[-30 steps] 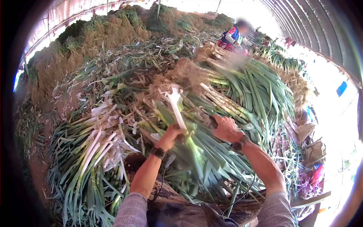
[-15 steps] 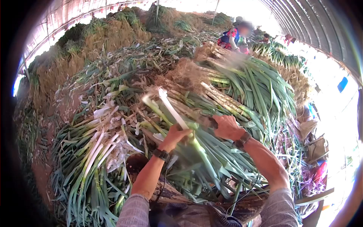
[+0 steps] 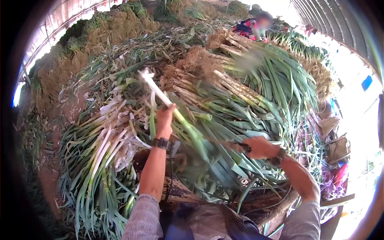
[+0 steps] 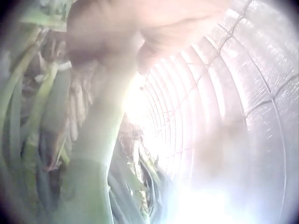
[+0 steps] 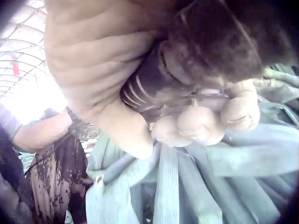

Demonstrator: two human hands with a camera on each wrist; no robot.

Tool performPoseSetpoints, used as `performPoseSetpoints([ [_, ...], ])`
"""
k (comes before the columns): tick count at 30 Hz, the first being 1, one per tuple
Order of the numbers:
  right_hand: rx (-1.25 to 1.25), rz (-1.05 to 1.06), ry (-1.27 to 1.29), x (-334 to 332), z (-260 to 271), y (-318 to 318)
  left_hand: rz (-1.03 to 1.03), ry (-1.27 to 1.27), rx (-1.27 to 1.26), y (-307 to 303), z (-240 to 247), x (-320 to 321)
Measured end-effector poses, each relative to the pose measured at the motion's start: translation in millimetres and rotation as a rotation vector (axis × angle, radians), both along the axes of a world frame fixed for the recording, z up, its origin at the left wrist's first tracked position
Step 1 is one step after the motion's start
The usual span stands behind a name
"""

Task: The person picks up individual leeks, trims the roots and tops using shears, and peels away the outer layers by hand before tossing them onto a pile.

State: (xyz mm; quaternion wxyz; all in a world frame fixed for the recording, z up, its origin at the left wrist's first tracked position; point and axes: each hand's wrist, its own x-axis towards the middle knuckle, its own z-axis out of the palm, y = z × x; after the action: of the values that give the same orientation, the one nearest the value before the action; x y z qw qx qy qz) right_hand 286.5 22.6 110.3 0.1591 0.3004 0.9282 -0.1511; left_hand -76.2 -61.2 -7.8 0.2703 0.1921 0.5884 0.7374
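Above heap of untrimmed leeks (image 3: pixel 256 88): left hand (image 3: pixel 165 120) wrapped round single leek (image 3: pixel 156 89), fingers closed where white shank meets green leaves. Shank clean, white, projecting up-left beyond fist; green leaves trailing down-right toward right hand (image 3: pixel 262 147). Right hand fisted round dark ribbed tool handle (image 5: pixel 154 88), held low over leaf blades. Peeled leeks (image 3: pixel 96 160) stacked at left.
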Motion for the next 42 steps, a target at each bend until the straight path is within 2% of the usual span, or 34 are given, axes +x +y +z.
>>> performPoseSetpoints([
  [2, 0.004, 0.012, -0.008, 23, -16, 2, 0.12, 0.034, 0.045, -3, 5, -13],
  [4, 0.0, 0.018, -0.014, 39, -28, 4, 0.146, 0.066, 0.195, -7, 10, -32],
  [6, -0.035, -0.042, 0.048, 48, -31, 3, 0.265, 0.056, 0.292, -15, 31, -46],
  [8, -0.046, -0.043, 0.016, 47, -33, 7, 0.299, 0.031, 0.342, -36, 93, -40],
  [10, -0.02, -0.05, 0.152, 48, -42, 11, 0.39, 0.155, 0.443, -49, 136, -67],
  [12, -0.033, -0.06, 0.186, 50, -58, 19, 0.443, 0.357, 0.462, -70, 181, -108],
  [14, 0.005, -0.103, 0.252, 49, -70, 23, 0.433, 0.596, 0.446, -92, 237, -118],
  [16, -0.018, -0.09, 0.234, 48, -72, 22, 0.592, 0.822, 0.089, -118, 283, -117],
  [18, -0.015, -0.074, 0.208, 46, -69, 22, 0.613, 1.031, -0.126, -144, 305, -134],
  [19, -0.042, -0.089, 0.206, 45, -66, 21, 0.521, 1.031, -0.233, -164, 309, -152],
  [20, -0.057, -0.086, 0.214, 45, -67, 21, 0.681, 1.392, -0.414, -176, 306, -177],
  [22, -0.052, -0.077, 0.25, 50, -67, 21, 0.779, 1.431, -0.776, -197, 269, -193],
  [24, -0.088, -0.089, 0.208, 48, -61, 20, 0.352, 1.113, -1.374, -224, 228, -225],
  [25, -0.081, -0.082, 0.213, 49, -62, 20, 0.303, 1.372, -1.264, -241, 178, -230],
  [26, -0.071, -0.073, 0.216, 50, -62, 20, 0.171, 1.281, -1.486, -233, 151, -208],
  [27, -0.071, -0.072, 0.217, 48, -62, 20, -0.008, 1.342, -1.356, -250, 104, -239],
  [28, -0.081, -0.078, 0.215, 46, -61, 21, -0.255, 1.011, -1.34, -217, 90, -224],
  [30, -0.09, -0.08, 0.206, 43, -65, 19, -0.22, 0.6, -1.046, -171, 45, -196],
  [32, -0.009, -0.072, 0.326, 40, -77, 17, -0.262, 0.409, -0.93, -111, 26, -151],
  [34, -0.024, -0.077, 0.296, 32, -73, 16, -0.424, 0.649, -1.019, -59, -10, -158],
  [35, -0.047, -0.081, 0.271, 28, -71, 14, -0.43, 0.647, -1.014, -42, -11, -146],
  [37, -0.045, -0.086, 0.272, 20, -69, 12, -0.164, 0.528, -1.157, -5, -12, -126],
  [38, -0.05, -0.081, 0.272, 19, -69, 10, -0.181, 0.531, -1.152, 3, -24, -130],
  [41, -0.045, -0.086, 0.288, 15, -78, 9, 0.155, 0.007, -0.738, 28, -72, -134],
  [42, -0.067, -0.09, 0.262, 11, -77, 10, 0.146, -0.001, -0.735, 36, -80, -138],
])
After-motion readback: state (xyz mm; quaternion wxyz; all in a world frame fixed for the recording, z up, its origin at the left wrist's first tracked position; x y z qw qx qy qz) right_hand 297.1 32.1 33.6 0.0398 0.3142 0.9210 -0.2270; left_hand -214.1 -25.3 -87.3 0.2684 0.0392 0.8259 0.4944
